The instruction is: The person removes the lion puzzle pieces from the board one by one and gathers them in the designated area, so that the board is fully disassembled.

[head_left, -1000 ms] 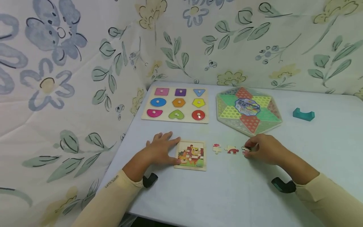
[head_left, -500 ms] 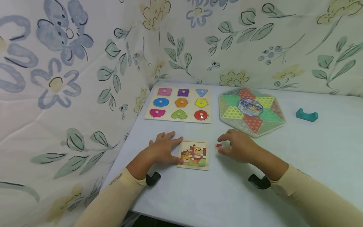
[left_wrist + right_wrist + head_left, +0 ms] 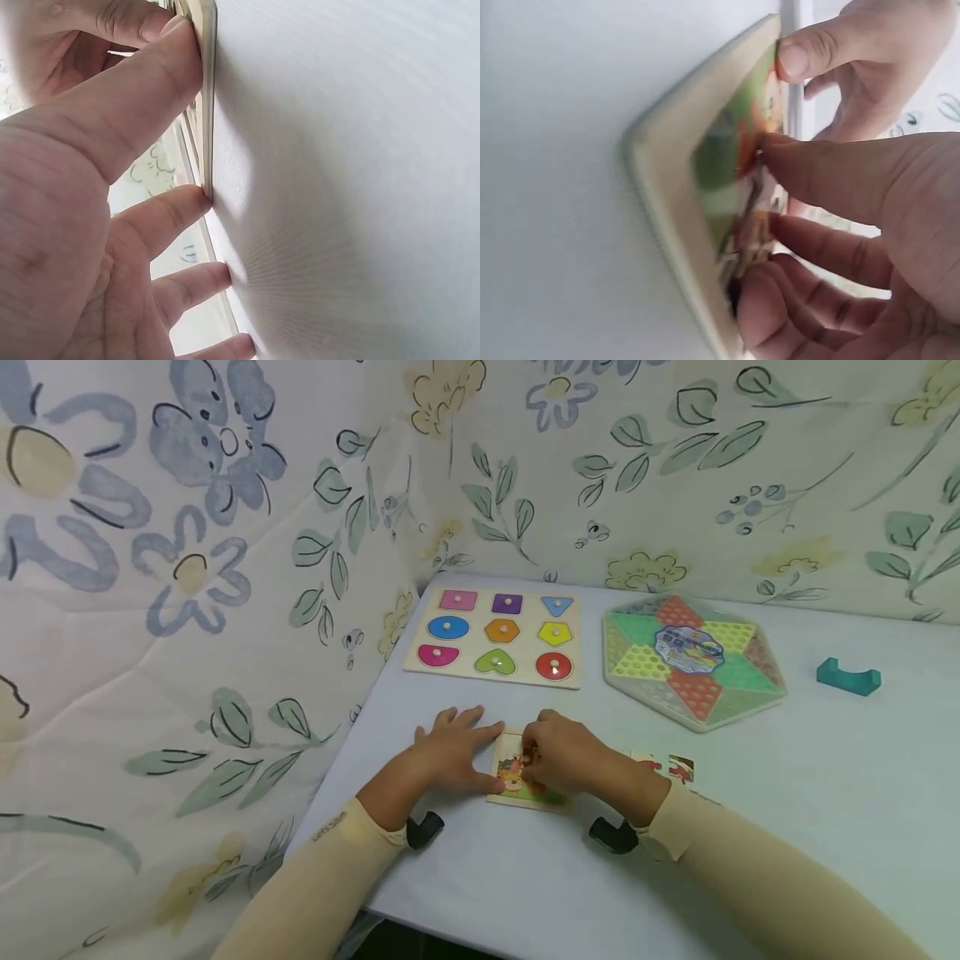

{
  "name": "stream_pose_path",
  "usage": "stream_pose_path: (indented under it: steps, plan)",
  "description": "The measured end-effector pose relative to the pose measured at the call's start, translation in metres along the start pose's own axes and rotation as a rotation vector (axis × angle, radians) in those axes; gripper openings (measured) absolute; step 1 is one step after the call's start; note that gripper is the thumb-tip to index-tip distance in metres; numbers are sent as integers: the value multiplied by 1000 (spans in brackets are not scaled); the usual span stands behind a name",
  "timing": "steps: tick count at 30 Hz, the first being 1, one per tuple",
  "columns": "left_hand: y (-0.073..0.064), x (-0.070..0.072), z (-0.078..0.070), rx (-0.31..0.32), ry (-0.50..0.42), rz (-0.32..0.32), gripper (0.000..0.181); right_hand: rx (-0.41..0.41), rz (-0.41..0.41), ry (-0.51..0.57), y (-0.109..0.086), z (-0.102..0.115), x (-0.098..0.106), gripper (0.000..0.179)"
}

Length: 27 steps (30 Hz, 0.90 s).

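Note:
A small square wooden jigsaw puzzle [image 3: 525,805] with a cartoon animal picture lies on the white table. My left hand [image 3: 453,753] rests at its left side, fingers spread, with thumb and index finger touching the frame's edge. Over the picture, my right hand [image 3: 573,758] pinches a jigsaw piece [image 3: 751,193] between thumb and fingers, right at the puzzle's surface. In the right wrist view the piece appears tilted and is partly hidden by the fingers. Just right of the puzzle lie two loose jigsaw pieces, a partly covered red-and-cream piece [image 3: 648,762] and a brownish piece [image 3: 681,768].
Behind the hands is a wooden shape board [image 3: 491,673] with coloured knobbed shapes. To its right lies a hexagonal Chinese checkers board [image 3: 701,689]. A teal curved block [image 3: 848,677] sits farther right. Floral cloth [image 3: 645,502] hangs behind and left of the table.
My right hand has moved left from the loose pieces onto the puzzle. The leftmost loose piece no longer shows on the table. My left hand keeps its place at the puzzle's edge.

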<state>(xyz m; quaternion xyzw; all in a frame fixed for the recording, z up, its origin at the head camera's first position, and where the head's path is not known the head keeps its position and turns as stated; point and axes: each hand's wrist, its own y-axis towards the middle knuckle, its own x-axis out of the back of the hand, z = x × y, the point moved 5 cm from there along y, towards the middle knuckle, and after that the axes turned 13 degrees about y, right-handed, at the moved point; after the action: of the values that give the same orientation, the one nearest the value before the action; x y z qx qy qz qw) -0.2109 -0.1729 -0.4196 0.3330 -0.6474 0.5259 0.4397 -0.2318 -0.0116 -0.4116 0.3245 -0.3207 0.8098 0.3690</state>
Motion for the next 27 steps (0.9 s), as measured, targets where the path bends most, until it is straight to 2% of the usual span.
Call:
stream_pose_path:
  steps: [11,15,20,24,27]
  plan:
    - [2,1,-1,2,18,6,93,75,-106,43,-10,-4,4,28]
    - [2,0,0,1,17,6,94,120,-148,64,-17,-2,13,27]
    - [3,0,-3,-9,14,1,94,130,-203,75,-41,-12,39,24]
    - [2,0,-3,-8,12,-7,94,93,-240,14,-67,-32,56,22]
    - [1,0,-2,0,16,-11,94,63,-264,-34,-86,-50,58,20]
